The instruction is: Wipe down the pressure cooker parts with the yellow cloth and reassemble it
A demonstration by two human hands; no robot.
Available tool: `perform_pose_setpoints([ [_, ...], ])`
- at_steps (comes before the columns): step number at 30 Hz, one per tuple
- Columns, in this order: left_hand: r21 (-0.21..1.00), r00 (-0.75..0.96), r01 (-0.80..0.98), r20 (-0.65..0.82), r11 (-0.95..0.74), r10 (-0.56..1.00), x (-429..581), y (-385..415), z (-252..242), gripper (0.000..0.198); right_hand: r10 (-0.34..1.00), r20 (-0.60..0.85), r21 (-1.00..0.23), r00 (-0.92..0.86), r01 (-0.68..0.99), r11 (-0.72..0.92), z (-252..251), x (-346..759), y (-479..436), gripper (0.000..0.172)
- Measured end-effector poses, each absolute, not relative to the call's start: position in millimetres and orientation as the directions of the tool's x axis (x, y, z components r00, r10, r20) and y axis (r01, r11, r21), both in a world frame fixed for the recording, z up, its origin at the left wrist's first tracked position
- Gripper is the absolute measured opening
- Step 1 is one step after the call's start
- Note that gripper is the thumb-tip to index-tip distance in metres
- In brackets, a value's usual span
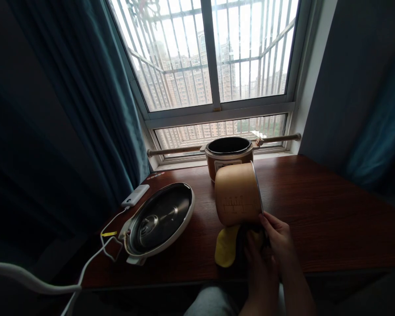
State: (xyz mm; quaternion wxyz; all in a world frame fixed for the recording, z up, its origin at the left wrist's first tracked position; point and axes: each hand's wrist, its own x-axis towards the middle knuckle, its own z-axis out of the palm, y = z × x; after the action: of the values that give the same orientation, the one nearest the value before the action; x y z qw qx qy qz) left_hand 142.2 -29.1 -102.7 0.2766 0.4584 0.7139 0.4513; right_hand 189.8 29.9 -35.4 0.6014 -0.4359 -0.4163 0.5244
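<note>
A gold-coloured inner pot (pixel 238 193) of a rice cooker is tilted on its side above the table, with level marks on its outer wall and its mouth turned to the right. My right hand (pixel 278 232) pinches its rim at the lower right. Below the pot, my left hand (pixel 258 259) holds a yellow and dark cloth (pixel 226 246) close to the pot's underside. Shadow and blur hide part of the left fingers. Behind the pot stands the rice cooker body (pixel 212 164), lidless, its dark inside showing.
To the left lies a detached round lid (pixel 164 219), its dark inner face up. A white power bank (pixel 135 195) with a white cable (pixel 85 267) is beyond it. The brown wooden table (pixel 316 210) reaches the barred window (pixel 213 57); blue curtains (pixel 95 87) hang at the left.
</note>
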Motion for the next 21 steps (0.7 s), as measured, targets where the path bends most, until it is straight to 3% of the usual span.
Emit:
perform_pose_setpoints([
  [4,0.99,-0.488,0.134,0.02,0.052,0.873,139.9,-24.9,-93.8,0.096,0.996,0.028,-0.951,0.084,-0.303,0.052,-32.9,189.4,28.9,0.034],
  [7,0.989,-0.449,-0.15,-0.058,-0.012,0.892,138.1,-23.8,-88.7,0.1,0.998,0.034,-0.951,0.047,-0.306,0.046,-34.4,189.3,28.8,0.037],
  [9,0.974,-0.446,-0.223,-0.066,-0.039,0.893,133.3,-23.1,-84.5,0.098,0.998,0.049,-0.954,0.049,-0.293,0.061,-37.3,189.5,29.8,0.038],
  [11,0.983,-0.485,-0.179,-0.046,-0.048,0.873,125.6,-22.0,-81.1,0.095,0.996,0.061,-0.955,0.067,-0.287,0.078,-40.6,190.2,31.0,0.039],
  [17,0.979,-0.585,0.198,0.154,-0.044,0.796,110.2,-23.4,-85.6,0.085,0.986,0.06,-0.949,0.154,-0.297,0.104,-41.3,197.6,29.9,0.039],
  [21,0.969,-0.553,0.241,0.182,-0.053,0.813,109.3,-28.2,-87.5,0.088,0.978,0.066,-0.952,0.196,-0.28,0.121,-37.0,202.5,27.0,0.04],
])
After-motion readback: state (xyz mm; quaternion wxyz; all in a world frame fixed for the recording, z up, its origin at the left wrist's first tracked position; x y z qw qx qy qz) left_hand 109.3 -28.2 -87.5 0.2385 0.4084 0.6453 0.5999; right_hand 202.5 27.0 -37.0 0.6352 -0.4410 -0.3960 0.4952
